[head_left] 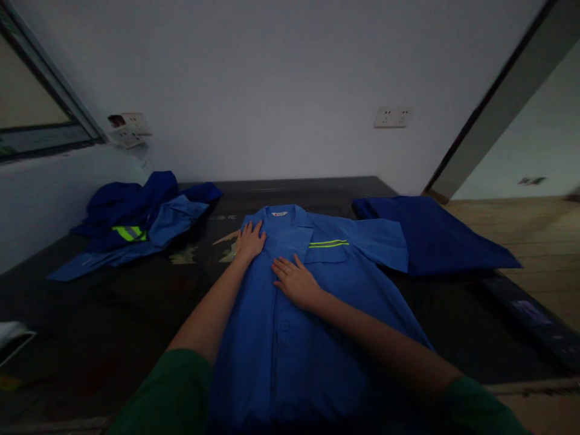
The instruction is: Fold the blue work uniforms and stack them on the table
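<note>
A blue short-sleeved work shirt (308, 296) lies front up on a dark table, its collar toward the wall. Yellow-green stripes run above a chest pocket on the right side. My left hand (250, 240) rests flat on the shirt's left shoulder, fingers spread. On the placket below the collar lies my right hand (296, 281), palm down with fingers stretched out. The right sleeve spreads outward, while the left sleeve does not show beyond my left hand. Neither hand grips the cloth.
Crumpled blue clothes (145, 217) with a reflective band are heaped at the table's back left. A folded dark blue garment (435, 232) lies at the right. The dark table (136, 314) meets a white wall with sockets (393, 117). A white object (13, 335) sits at the left edge.
</note>
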`<state>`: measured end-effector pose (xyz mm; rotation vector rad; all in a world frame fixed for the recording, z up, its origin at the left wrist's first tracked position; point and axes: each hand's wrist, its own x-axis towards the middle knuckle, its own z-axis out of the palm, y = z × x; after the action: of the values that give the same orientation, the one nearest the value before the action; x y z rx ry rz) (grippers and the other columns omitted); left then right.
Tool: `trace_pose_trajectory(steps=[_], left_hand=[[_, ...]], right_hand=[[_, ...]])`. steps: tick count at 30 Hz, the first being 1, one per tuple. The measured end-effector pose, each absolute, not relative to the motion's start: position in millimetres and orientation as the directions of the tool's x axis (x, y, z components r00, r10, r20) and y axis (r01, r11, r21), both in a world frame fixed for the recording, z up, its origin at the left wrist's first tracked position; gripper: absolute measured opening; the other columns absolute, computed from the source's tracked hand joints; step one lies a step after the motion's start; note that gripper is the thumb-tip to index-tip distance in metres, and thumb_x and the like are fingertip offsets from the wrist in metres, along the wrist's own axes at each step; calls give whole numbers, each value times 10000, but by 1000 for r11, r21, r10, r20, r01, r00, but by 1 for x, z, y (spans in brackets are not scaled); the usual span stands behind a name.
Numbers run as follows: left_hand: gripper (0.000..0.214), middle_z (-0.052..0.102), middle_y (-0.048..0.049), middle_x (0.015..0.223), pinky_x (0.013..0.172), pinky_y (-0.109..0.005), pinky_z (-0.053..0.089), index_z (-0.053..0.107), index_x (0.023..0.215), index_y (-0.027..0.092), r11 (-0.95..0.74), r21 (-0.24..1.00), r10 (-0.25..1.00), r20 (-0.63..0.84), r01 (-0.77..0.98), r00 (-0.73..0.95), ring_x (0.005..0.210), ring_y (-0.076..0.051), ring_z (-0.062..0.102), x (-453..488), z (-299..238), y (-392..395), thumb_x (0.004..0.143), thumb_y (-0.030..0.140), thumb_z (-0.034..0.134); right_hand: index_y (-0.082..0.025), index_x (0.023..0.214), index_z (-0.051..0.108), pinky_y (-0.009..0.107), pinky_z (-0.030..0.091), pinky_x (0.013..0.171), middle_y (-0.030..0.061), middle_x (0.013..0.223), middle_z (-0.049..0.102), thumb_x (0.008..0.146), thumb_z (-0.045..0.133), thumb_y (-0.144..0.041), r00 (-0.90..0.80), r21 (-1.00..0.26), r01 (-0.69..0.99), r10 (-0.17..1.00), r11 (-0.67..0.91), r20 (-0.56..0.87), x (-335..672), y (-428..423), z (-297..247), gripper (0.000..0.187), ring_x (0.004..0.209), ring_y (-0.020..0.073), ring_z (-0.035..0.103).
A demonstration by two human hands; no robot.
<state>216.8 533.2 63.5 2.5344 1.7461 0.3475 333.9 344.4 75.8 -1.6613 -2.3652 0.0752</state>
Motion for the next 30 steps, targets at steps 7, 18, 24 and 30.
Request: trace_pose_trajectory(steps=[7,18,24,30], left_hand=[[529,403,-55,1488,1178,-396,186,370,1443,264,-549,38,783,374,835,498,1370,-217,353,225,85,509,927,175,301],[510,491,-86,1377,1046,-428,374,443,1370,221,-923,248,347,200,296,916,1260,-268,443,430,124,361,889,380,507],[858,429,-149,1355,952,-451,440,272,1479,254,-907,222,387,98,359,917,1228,-329,434,499,105,291,726,234,683],[697,441,-142,1368,931,-455,457,327,1447,293,-822,242,558,161,515,814,1191,-310,500,509,98,291,818,45,496]], right_hand=[[-178,1440,405,483,289,1141,114,1502,374,930,501,-304,-237,-573,772,961,274,141,368,246,127,534,1410,242,301],[-188,636,625,245,390,435,12,450,535,751,540,-729,556,-923,-15,764,-386,-328,437,-8,70,559,402,127,497],[-230,1018,649,318,542,684,103,1029,676,710,665,-613,786,-958,28,599,-286,-156,432,-16,5,491,925,242,648],[-217,1179,621,427,469,997,125,1323,563,682,715,-558,607,-966,-76,757,-247,-242,415,1,-42,610,1225,293,529]])
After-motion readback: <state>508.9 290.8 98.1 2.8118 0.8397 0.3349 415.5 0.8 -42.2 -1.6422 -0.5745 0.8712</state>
